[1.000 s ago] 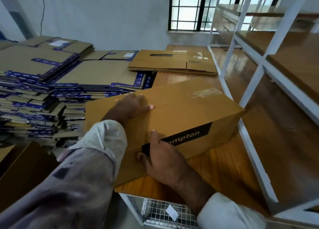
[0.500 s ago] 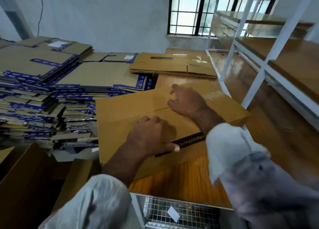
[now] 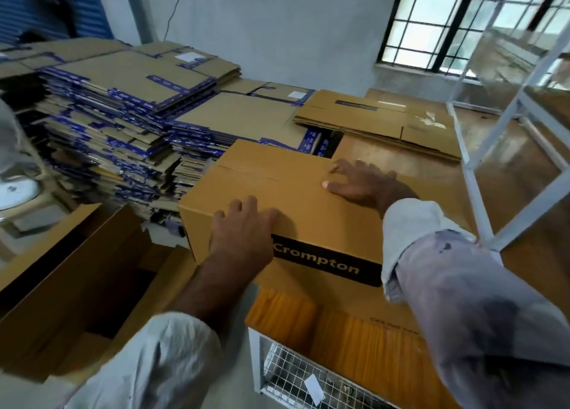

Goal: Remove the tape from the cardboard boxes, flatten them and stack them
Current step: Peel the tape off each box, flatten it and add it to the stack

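A closed brown cardboard box [image 3: 308,198] with a black "Crompton" label lies on the wooden table [image 3: 339,331]. My left hand [image 3: 243,232] rests over its near top edge, fingers laid on the top and palm against the front face. My right hand [image 3: 364,183] is on the top at the far right, fingers bent with their tips pressing by the centre seam. I cannot make out any tape under the fingers. A low stack of flattened brown boxes [image 3: 379,115] lies at the back of the table.
Tall piles of flattened boxes with blue tape [image 3: 138,100] fill the left. An open cardboard box [image 3: 77,269] stands at lower left. A white shelf frame [image 3: 493,131] rises on the right. A wire basket [image 3: 308,377] sits under the table edge.
The box has turned, so its label side faces me more squarely. My left hand slid to the near left top edge. My right hand stays on the top by the seam.
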A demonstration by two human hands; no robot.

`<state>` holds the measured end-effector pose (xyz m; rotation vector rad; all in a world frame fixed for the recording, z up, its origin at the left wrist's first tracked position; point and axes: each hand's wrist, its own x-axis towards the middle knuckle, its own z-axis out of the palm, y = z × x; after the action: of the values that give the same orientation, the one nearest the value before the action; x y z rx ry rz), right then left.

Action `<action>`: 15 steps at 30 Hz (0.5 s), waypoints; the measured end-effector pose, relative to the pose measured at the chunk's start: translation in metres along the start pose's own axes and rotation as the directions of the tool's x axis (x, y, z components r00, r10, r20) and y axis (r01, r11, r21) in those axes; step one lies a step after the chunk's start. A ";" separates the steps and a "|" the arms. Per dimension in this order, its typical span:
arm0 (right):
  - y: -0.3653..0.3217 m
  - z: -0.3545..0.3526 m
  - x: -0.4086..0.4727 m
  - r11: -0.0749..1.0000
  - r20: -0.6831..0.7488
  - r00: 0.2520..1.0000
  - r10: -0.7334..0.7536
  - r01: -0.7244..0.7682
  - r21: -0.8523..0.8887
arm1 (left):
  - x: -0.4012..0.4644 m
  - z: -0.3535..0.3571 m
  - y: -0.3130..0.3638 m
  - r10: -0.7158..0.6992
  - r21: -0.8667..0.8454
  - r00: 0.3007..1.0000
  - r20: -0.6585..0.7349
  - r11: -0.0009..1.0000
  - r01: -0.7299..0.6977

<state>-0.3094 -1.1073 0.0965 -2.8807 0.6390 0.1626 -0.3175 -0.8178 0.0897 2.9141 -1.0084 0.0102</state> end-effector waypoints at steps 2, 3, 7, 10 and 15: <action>0.011 -0.006 0.002 1.000 0.005 1.000 0.020 -0.020 0.002 | -0.013 0.009 0.009 -0.070 -0.175 0.998 -0.010 0.982 0.067; 0.015 -0.008 0.004 1.000 0.016 1.000 0.027 -0.027 0.004 | -0.019 0.014 0.015 -0.072 -0.278 0.997 0.022 0.958 0.076; 0.019 -0.008 0.007 0.998 0.016 0.999 0.038 -0.039 0.041 | -0.035 0.019 0.038 0.015 -0.743 0.964 0.265 0.640 0.195; 0.020 -0.016 -0.002 0.994 -0.057 0.997 0.060 -0.054 0.097 | -0.036 0.003 0.047 0.056 -0.911 0.918 0.393 0.162 0.380; 0.044 -0.046 -0.022 0.983 -0.088 0.990 0.111 -0.097 0.153 | -0.001 -0.010 0.043 -0.098 -0.926 0.922 0.375 -0.071 0.370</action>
<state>-0.3451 -1.1472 0.1379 -2.7262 0.7847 -0.0102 -0.3452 -0.8504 0.1018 1.5247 -0.1404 -0.7363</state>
